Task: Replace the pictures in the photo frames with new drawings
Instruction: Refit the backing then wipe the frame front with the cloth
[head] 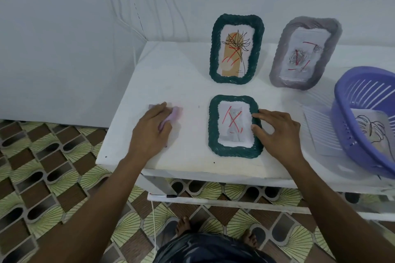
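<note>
Three woven frames (214,49); one purple plastic basket (342,117), right. Left hand (152,128) over lilac cloth (177,111), grip unclear; right hand (277,132) spread, touching near green frame (212,126).

White desk (171,66). Dark green braided weave on near frame (213,126) and far frame (214,49); grey weave on far right frame (280,60). Red strokes over greyish near picture (235,134); same red over far picture (233,64), tan arch with black line flower. Lilac slotted basket (346,113). Pale pink cloth (176,112). Brown-and-green fan-patterned floor (42,156).

Woven green frame (235,126); perforated plastic basket (363,121); matt table (171,70).
</note>
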`<action>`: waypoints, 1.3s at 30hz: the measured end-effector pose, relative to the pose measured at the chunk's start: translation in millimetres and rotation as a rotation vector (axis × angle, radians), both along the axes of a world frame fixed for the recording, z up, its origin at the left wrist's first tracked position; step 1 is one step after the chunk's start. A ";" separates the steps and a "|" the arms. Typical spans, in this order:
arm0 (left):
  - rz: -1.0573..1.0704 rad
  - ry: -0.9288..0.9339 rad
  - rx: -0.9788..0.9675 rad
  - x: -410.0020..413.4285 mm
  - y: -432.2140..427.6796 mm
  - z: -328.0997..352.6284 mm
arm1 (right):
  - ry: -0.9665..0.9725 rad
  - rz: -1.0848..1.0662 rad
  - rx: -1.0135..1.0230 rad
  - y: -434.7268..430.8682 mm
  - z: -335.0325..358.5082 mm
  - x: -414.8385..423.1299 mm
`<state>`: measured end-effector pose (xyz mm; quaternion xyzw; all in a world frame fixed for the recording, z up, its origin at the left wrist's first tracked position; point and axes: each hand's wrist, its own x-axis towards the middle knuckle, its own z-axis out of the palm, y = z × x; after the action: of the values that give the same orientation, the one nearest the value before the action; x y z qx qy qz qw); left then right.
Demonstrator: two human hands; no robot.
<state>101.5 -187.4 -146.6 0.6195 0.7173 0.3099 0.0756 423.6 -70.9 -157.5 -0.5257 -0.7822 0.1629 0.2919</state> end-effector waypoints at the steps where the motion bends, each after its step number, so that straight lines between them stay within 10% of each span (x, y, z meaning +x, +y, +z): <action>1: -0.047 -0.058 0.023 11.2 5.0 3.0 | 0.004 0.002 0.002 -0.1 0.0 -0.1; 5: -0.176 -0.241 0.023 64.6 39.6 15.5 | -0.029 0.004 -0.011 0.3 0.3 -0.7; 11: -0.315 0.075 -0.151 96.7 74.0 4.8 | -0.039 -0.005 -0.022 1.5 1.6 -1.0; 39: -0.621 0.227 -0.104 86.2 28.4 0.6 | -0.063 -0.024 -0.008 2.2 1.1 -1.1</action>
<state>187.6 -159.1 -145.9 0.8343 0.5129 0.1641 0.1178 422.5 -68.7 -156.4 -0.5410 -0.7841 0.1460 0.2668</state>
